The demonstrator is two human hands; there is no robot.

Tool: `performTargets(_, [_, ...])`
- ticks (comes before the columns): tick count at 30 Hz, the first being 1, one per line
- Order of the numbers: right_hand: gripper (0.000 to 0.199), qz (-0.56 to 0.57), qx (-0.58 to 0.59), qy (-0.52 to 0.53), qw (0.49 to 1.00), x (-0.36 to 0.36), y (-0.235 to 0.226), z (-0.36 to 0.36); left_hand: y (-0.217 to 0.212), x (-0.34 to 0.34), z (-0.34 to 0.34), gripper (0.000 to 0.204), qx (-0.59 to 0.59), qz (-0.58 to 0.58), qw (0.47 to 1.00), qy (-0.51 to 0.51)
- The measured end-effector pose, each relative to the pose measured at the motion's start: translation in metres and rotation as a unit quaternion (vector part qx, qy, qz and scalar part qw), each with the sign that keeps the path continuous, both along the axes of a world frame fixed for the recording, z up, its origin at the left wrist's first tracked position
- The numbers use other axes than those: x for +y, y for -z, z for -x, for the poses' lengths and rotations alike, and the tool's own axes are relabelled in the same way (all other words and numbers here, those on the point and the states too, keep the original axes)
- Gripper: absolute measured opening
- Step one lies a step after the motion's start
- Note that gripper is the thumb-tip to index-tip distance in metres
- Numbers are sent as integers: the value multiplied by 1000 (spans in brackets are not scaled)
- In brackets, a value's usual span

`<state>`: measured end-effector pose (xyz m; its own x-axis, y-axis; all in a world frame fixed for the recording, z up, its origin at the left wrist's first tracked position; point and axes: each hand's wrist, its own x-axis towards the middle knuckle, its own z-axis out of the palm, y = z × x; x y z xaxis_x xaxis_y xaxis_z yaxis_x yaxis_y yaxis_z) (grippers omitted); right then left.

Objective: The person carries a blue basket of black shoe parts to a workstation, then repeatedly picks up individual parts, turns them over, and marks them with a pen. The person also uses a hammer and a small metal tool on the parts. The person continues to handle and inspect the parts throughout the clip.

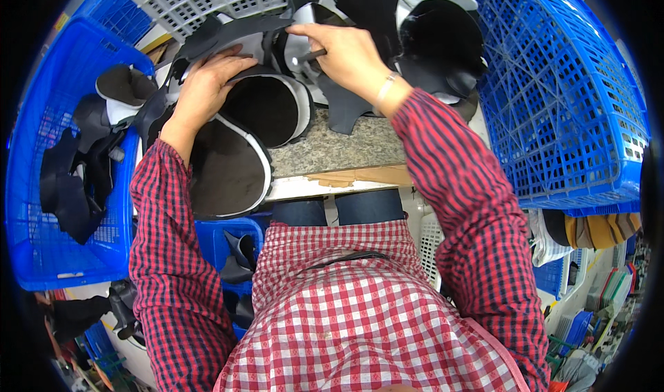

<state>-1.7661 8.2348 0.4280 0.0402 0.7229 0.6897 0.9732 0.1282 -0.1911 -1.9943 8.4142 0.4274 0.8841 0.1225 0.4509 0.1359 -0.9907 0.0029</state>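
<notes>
Black cut pieces (white-edged), blue baskets, red-checked sleeves

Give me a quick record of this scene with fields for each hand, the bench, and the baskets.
left hand: flat on a stack of dark shoe pieces
right hand: grips a thin dark tool over the pieces
bench: speckled stone top
left blue basket: holds dark cut pieces
right blue basket: tilted, contents not visible
white basket: behind the work

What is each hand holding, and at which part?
Right hand grips a thin dark tool at its rear end. Left hand only presses flat on a black piece.
</notes>
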Motion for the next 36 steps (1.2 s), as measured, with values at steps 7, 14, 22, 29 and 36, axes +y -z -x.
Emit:
performTargets(7, [30,182,322,73,926,10,30,-9,-8,-36,49,42,-62,-33,997,-37])
performTargets(14, [53,100,46,-16,994,-37,72,42,69,-100,126,32,-156,76,978,-111])
performTargets(22, [49,265,-77,48,960,-27,89,35,130,-155,174,81,-5,225,953,-202])
performTargets(29, [24,119,-105,-81,984,-1,-39,90,136,-149,179,95,21,254,949,-187])
performTargets(36, [26,159,-217,57,962,134,-58,89,141,-151,176,93,-3,244,950,-196])
